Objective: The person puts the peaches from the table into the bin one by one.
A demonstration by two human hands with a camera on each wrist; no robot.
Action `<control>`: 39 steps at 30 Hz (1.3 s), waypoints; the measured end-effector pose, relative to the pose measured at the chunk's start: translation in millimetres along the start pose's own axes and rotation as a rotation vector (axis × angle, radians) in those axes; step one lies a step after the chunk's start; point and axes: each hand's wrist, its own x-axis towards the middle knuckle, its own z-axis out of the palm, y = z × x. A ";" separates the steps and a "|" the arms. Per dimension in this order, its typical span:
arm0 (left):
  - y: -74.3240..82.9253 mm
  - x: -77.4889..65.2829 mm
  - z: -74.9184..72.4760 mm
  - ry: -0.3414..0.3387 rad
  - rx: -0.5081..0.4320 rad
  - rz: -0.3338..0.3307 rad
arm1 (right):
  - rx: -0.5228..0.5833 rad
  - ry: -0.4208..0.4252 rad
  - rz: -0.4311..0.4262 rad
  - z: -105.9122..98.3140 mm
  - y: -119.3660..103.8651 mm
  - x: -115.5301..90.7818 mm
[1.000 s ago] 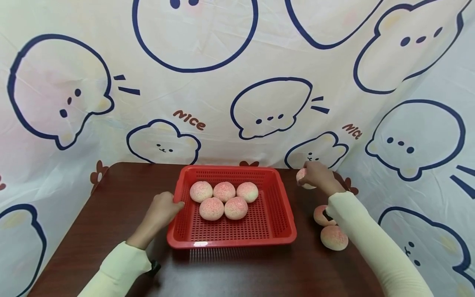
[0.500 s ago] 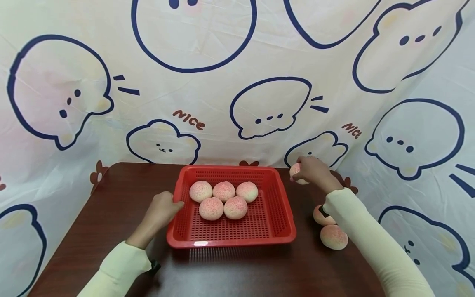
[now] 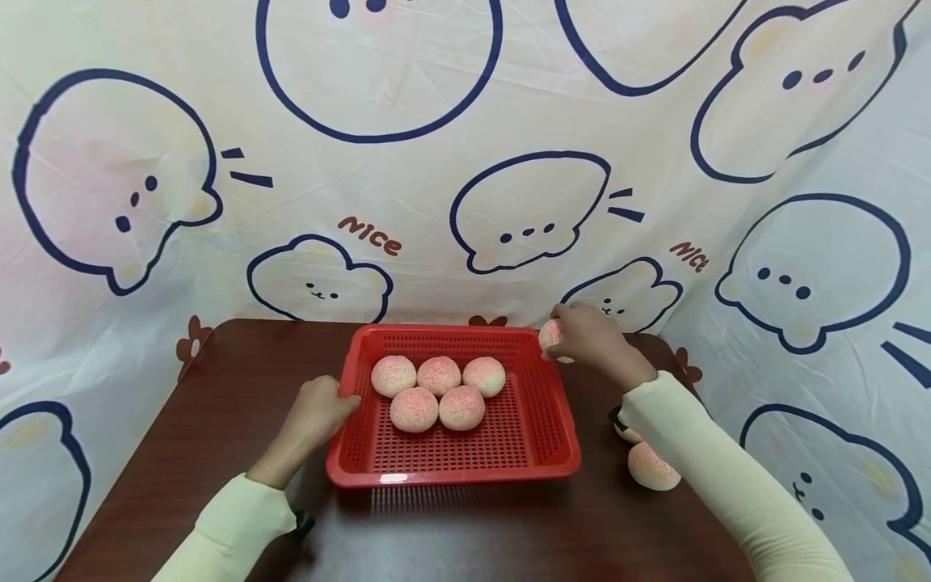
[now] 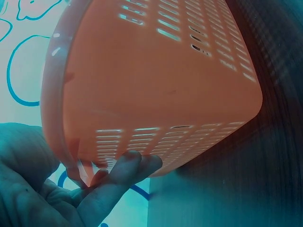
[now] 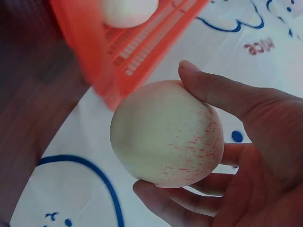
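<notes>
A red perforated plastic basket (image 3: pixel 454 477) stands on the dark table, with several pink-speckled cream peaches (image 3: pixel 414 410) grouped in its back left part. My left hand (image 3: pixel 318 411) grips the basket's left rim; in the left wrist view its fingers (image 4: pixel 125 170) curl under the rim against the outer wall. Between thumb and fingers my right hand (image 3: pixel 592 339) holds another peach (image 5: pixel 165 135), just beyond the basket's back right corner. That peach is above table height, and the hand covers part of it in the head view.
Two more peaches, the nearer one (image 3: pixel 653 467) plain to see, lie on the table right of the basket, partly hidden by the right sleeve (image 3: pixel 698 436). A cartoon-printed cloth (image 3: pixel 422 186) hangs behind and beside the dark wooden table (image 3: pixel 436 541).
My right hand has moved left with its peach, from the table's back right to the basket's back right corner. The left hand and the basket have stayed put.
</notes>
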 end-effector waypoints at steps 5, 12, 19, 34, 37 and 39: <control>-0.3 -0.1 0.3 0.001 0.005 0.002 | -0.019 0.004 -0.050 1.2 -16.9 -4.8; -0.2 -0.7 0.5 0.002 0.000 0.000 | -0.036 0.010 -0.139 2.5 -38.4 -12.5; -0.1 -2.3 0.1 0.004 -0.021 0.008 | -0.031 -0.028 -0.183 5.3 -60.8 -17.1; -1.4 -1.5 -0.2 0.005 -0.016 0.004 | -0.097 -0.106 -0.322 11.4 -123.9 -29.5; -0.8 -0.9 -0.2 0.004 -0.015 0.005 | -0.090 -0.136 -0.333 15.9 -134.2 -31.4; -0.1 -0.4 -0.1 0.005 -0.014 0.007 | -0.106 -0.140 -0.350 19.4 -140.7 -32.5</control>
